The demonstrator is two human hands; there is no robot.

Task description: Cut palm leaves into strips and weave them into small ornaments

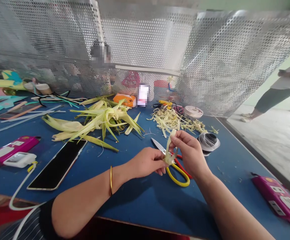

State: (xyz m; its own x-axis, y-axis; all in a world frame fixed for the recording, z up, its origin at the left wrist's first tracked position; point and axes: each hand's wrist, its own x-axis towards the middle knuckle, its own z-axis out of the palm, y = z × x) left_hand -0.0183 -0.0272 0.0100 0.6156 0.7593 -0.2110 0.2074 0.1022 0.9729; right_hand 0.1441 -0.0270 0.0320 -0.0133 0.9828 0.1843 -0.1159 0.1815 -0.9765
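Over a blue tabletop (135,200) before perforated metal panels (145,40), left hand (145,164) and right hand (191,148) are pinching one pale-green husk strip (169,157) above yellow-and-red-handled scissors (181,183); two magenta power strips (13,148) (278,196) are lying apart.

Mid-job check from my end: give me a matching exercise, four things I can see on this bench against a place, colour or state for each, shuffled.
Things
1. husk strip
2. scissors
3. phone near the left forearm
4. orange packet

Places, colours, states
A. lying flat, screen dark
B. just behind the husk pile
C. held in the fingers of the left hand and right hand
D. one yellow handle, one red

Right pairs: 1-C, 2-D, 3-A, 4-B
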